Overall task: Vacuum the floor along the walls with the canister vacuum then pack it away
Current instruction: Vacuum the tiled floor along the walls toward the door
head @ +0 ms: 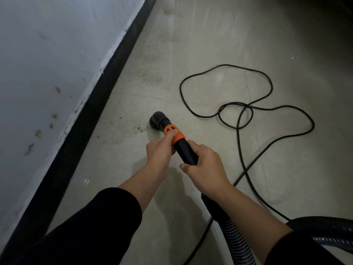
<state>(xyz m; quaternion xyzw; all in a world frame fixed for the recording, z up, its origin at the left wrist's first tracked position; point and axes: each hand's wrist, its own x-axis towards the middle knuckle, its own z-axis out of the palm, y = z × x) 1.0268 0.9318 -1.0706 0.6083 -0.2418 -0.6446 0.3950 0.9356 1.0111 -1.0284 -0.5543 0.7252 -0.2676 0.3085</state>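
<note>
We hold the wand (186,153) with both hands, and it points away from us and a little left, toward the wall (47,64). Our left hand (159,150) is curled round the orange collar (176,135), the thumb lying across its top. Our right hand (206,166) grips the black tube just behind, fingers wrapped under it and the thumb tip showing on the near side. A short bare stretch of tube shows between the two hands, so they are close but apart.

The nozzle (158,119) sits just ahead of the left hand, its round mouth turned down at the floor (210,44); we cannot tell whether it touches the tiles. A patch of grit (133,127) lies just left of the nozzle, and more of it trails along the floor toward the far end, near the dark skirting (80,121) at the foot of the wall.

From under our right wrist the ribbed hose (236,240) drops to the bottom edge, and another bend of it curves in at the lower right corner.

A black cord (237,111) lies in loose loops on the floor to the right of the nozzle, and its strands run back toward us past the right forearm.

Both forearms are bare below dark sleeves (95,226)
</note>
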